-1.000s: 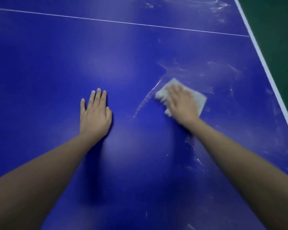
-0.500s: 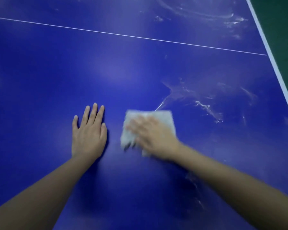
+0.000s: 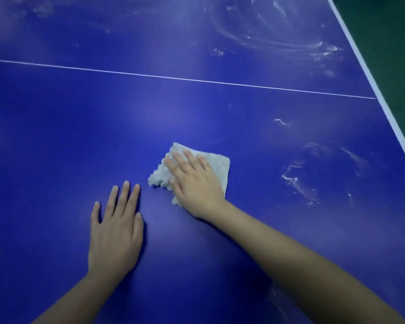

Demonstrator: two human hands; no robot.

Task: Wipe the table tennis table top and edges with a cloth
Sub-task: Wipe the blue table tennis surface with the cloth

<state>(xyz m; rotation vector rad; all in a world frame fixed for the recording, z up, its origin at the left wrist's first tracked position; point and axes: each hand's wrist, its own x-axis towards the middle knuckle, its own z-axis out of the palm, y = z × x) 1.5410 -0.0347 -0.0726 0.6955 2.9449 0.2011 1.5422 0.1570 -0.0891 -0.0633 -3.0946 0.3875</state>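
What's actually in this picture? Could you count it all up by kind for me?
Hands: 2, left hand and right hand
Cloth: 1
Table: 1
White lines: 2, thin line and edge stripe
Total: 6

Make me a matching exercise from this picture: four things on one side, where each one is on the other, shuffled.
Things:
1. left hand
2. cloth
3. streaks
4. floor

Places:
A. beyond the right edge of the table
B. flat on bare table
C. pressed under the right hand
D. on the table, right of the cloth

Pairs: 1-B, 2-C, 3-D, 4-A
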